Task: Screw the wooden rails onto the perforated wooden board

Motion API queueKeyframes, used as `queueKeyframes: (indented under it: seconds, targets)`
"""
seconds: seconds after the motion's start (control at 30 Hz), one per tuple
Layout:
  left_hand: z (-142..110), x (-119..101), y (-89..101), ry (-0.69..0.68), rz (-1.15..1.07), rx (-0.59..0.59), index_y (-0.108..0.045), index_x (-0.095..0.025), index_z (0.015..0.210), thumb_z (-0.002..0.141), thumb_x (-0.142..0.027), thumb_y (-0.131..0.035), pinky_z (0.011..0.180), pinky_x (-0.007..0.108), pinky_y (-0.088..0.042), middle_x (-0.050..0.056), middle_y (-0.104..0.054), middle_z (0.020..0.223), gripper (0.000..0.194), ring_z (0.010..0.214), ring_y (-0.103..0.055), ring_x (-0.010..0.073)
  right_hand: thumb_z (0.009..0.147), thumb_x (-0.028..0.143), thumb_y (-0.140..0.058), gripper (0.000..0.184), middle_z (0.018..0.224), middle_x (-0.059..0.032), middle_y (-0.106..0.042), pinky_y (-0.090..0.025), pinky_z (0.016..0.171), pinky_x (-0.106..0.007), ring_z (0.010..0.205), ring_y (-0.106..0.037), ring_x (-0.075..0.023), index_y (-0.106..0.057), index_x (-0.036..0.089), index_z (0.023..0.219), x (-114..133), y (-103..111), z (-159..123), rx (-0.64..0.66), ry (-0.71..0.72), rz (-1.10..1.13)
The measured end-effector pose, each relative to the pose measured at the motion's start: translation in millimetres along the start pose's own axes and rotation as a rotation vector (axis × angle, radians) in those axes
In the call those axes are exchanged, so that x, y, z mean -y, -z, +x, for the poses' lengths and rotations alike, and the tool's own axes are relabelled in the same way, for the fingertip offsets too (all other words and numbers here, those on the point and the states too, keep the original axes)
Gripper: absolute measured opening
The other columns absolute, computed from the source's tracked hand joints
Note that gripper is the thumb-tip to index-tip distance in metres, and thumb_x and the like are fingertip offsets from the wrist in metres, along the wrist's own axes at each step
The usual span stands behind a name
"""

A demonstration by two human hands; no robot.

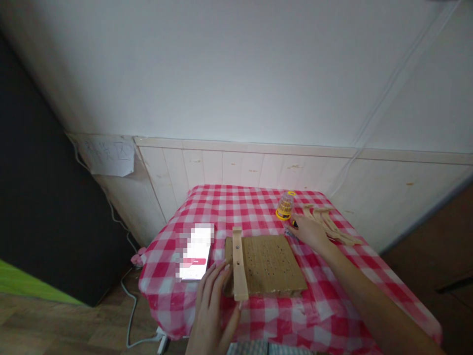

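Desk [236, 203] under red-white gingham meets a white wall [236, 74]. A pale, curved wooden strip [240, 276] edges the board [271, 264] at nine o'clock; the left hand [213, 298] spreads loosely beside it, the right hand's [309, 232] grip unclear.

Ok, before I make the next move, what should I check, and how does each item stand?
1. Curved wooden strip on the board: ok, it lies along the left side.
2. Strip held firm: cannot tell; the left hand is at its near end, but pressure does not show.
3. Right hand has a secure grip: cannot tell; a black-and-yellow item at its fingertips is partly hidden.
4. Clear bit case upright: ok, on its yellow base.
5. Phone off the board: ok, apart to its left.
6. Checked tablecloth smooth: not ok, creased near the board.
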State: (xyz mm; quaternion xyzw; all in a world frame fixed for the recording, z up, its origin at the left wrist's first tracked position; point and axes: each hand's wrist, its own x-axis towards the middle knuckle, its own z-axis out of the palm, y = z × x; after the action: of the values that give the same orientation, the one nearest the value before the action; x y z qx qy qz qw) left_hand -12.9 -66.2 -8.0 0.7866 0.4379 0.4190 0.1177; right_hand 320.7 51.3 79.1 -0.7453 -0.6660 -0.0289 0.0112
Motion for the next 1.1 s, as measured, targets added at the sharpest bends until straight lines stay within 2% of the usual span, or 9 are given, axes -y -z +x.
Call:
queueKeyframes:
  seconds: [0.17, 0.27, 0.43, 0.57, 0.73, 0.83, 0.9, 1.0, 1.1]
  targets:
    - [-3, -2, 1.3, 0.001, 0.004, -0.037, -0.03, -0.026, 0.155, 0.099, -0.022, -0.052, 0.111, 0.052, -0.047, 0.012, -0.047, 0.153, 0.06, 0.144, -0.041, 0.0301, 0.098, 0.028, -0.052, 0.026, 0.103, -0.0167, -0.078, -0.047, 0.071, -0.033, 0.092, -0.074, -0.0293, -0.072, 0.015, 0.108, 6, 0, 1, 0.062, 0.019, -0.048]
    - [-3, -3, 3.7, -0.059, 0.031, -0.035, -0.031, -0.025, 0.155, 0.098, -0.022, -0.056, 0.109, 0.049, -0.05, 0.012, -0.049, 0.152, 0.063, 0.142, -0.043, 0.0299, 0.097, 0.027, -0.052, 0.026, 0.101, -0.0167, -0.078, -0.047, 0.071, -0.032, 0.091, -0.074, -0.0291, -0.074, 0.015, 0.101, 8, 4, 0, 0.048, 0.028, -0.051]
    - [-2, -11, 6.3, -0.026, -0.007, -0.061, -0.034, -0.025, 0.153, 0.098, -0.022, -0.055, 0.109, 0.049, -0.049, 0.013, -0.052, 0.149, 0.058, 0.142, -0.045, 0.0297, 0.094, 0.026, -0.055, 0.024, 0.1, -0.0184, -0.077, -0.048, 0.074, -0.035, 0.094, -0.072, -0.0319, -0.076, 0.015, 0.1, 11, 12, -5, -0.052, 0.031, -0.017]
    - [0, -15, 6.3, 0.018, -0.04, -0.064, -0.036, -0.025, 0.152, 0.099, -0.02, -0.05, 0.111, 0.049, -0.047, 0.012, -0.052, 0.15, 0.055, 0.143, -0.043, 0.0284, 0.096, 0.033, -0.051, 0.033, 0.102, -0.0211, -0.075, -0.048, 0.071, -0.039, 0.091, -0.072, -0.0359, -0.073, 0.014, 0.113, 8, 16, -7, -0.165, 0.002, 0.069]
    - [5, -11, 8.1, 0.0, -0.051, -0.037, -0.034, -0.026, 0.153, 0.097, -0.018, -0.052, 0.113, 0.05, -0.045, 0.011, -0.049, 0.152, 0.059, 0.145, -0.04, 0.0284, 0.098, 0.035, -0.046, 0.032, 0.096, -0.013, -0.077, -0.051, 0.071, -0.032, 0.084, -0.072, -0.0255, -0.071, 0.015, 0.107, 11, 26, -15, -0.252, 0.057, 0.283]
    - [10, -6, 8.8, -0.038, -0.052, -0.015, -0.032, -0.026, 0.154, 0.095, -0.024, -0.059, 0.109, 0.051, -0.048, 0.013, -0.048, 0.152, 0.065, 0.143, -0.043, 0.0313, 0.095, 0.041, -0.051, 0.029, 0.083, -0.0074, -0.075, -0.051, 0.065, -0.03, 0.073, -0.069, -0.0219, -0.069, 0.018, 0.094, 33, 38, -31, -0.324, 0.222, 0.614]
    - [14, -2, 8.0, -0.046, -0.078, 0.0, -0.031, -0.025, 0.154, 0.093, -0.036, -0.067, 0.107, 0.052, -0.05, 0.015, -0.049, 0.151, 0.072, 0.14, -0.046, 0.0338, 0.094, 0.044, -0.054, 0.029, 0.075, -0.0043, -0.073, -0.049, 0.061, -0.029, 0.068, -0.067, -0.0202, -0.068, 0.021, 0.085, 57, 46, -46, -0.292, 0.335, 0.765]
    - [18, 6, 4.1, -0.056, -0.141, 0.009, -0.029, -0.022, 0.154, 0.082, -0.064, -0.073, 0.105, 0.055, -0.051, 0.019, -0.049, 0.148, 0.095, 0.136, -0.049, 0.0379, 0.093, 0.04, -0.06, 0.021, 0.079, -0.0028, -0.075, -0.049, 0.066, -0.027, 0.072, -0.068, -0.0186, -0.07, 0.022, 0.087, 96, 54, -63, -0.154, 0.463, 0.828]
    - [21, 14, -1.2, -0.082, -0.139, -0.012, -0.026, -0.021, 0.156, 0.074, -0.076, -0.072, 0.103, 0.056, -0.052, 0.021, -0.047, 0.148, 0.109, 0.135, -0.05, 0.0398, 0.092, 0.038, -0.064, 0.017, 0.08, -0.0015, -0.076, -0.047, 0.063, -0.026, 0.068, -0.067, -0.0163, -0.072, 0.022, 0.088, 122, 53, -70, -0.013, 0.561, 0.777]
